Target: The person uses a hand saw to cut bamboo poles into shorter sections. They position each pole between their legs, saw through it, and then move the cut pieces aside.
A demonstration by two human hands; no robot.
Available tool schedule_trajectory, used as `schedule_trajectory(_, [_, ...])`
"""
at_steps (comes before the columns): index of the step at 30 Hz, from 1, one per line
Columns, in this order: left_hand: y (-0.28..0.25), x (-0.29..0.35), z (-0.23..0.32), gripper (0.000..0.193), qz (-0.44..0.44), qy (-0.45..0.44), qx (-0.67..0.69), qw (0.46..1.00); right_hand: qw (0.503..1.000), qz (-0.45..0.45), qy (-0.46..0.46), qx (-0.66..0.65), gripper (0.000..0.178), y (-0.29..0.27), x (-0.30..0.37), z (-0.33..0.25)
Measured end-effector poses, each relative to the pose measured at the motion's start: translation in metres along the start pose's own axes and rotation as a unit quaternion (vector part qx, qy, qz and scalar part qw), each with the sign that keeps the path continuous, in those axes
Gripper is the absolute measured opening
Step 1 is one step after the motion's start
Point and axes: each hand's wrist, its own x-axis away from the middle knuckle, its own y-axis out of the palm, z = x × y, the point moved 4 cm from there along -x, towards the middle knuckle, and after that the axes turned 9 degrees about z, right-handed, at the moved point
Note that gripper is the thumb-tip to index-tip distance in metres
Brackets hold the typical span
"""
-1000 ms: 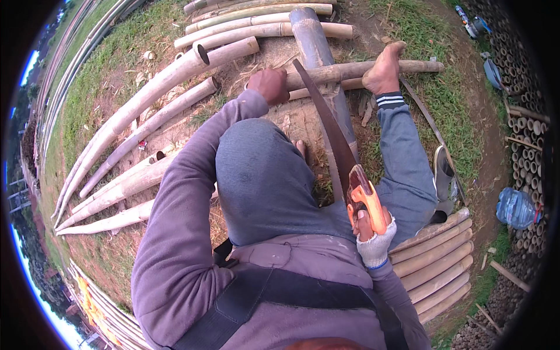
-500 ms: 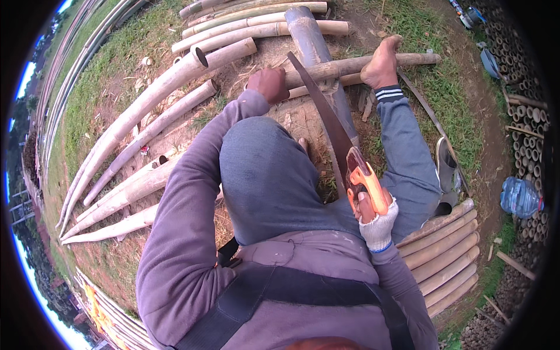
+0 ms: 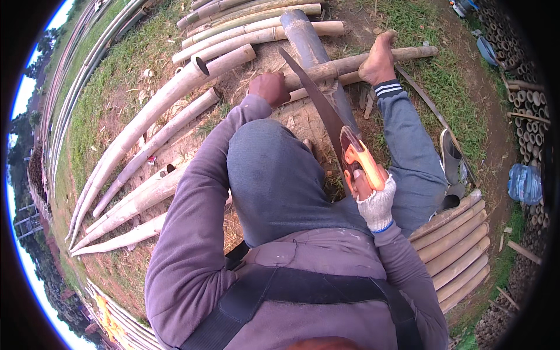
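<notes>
A curved saw [image 3: 326, 125] is gripped by its orange handle in the gloved right hand [image 3: 373, 201], fingers wrapped tight. At twelve o'clock, a thin bamboo pole [image 3: 344, 63] is apparently pressed by the closed left hand [image 3: 269, 88], with a bare foot [image 3: 379, 58] resting on it.

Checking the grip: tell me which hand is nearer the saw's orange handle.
Right. The right hand, gloved, is wrapped around the orange handle; the left hand rests far forward on a bamboo pole.
</notes>
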Motion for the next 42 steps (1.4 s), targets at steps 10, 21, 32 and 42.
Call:
schedule_trajectory(10, [-0.001,-0.002,0.012,0.041,0.000,0.003,0.010,1.000,0.993,0.058,-0.082,0.060,0.021,0.090,-0.109,0.023])
schedule_trajectory(21, [-0.002,0.000,0.013,0.035,-0.017,0.004,0.006,1.000,0.993,0.005,0.116,-0.017,0.021,-0.018,0.020,-0.005])
schedule_trajectory(32, [0.001,-0.001,0.004,0.041,-0.009,-0.001,-0.001,1.000,0.995,0.020,-0.074,0.061,0.019,0.004,-0.008,-0.004])
schedule_trajectory(42, [0.000,-0.002,0.018,0.036,0.013,0.011,0.018,1.000,0.992,0.058,-0.072,0.086,0.024,0.080,-0.094,0.027])
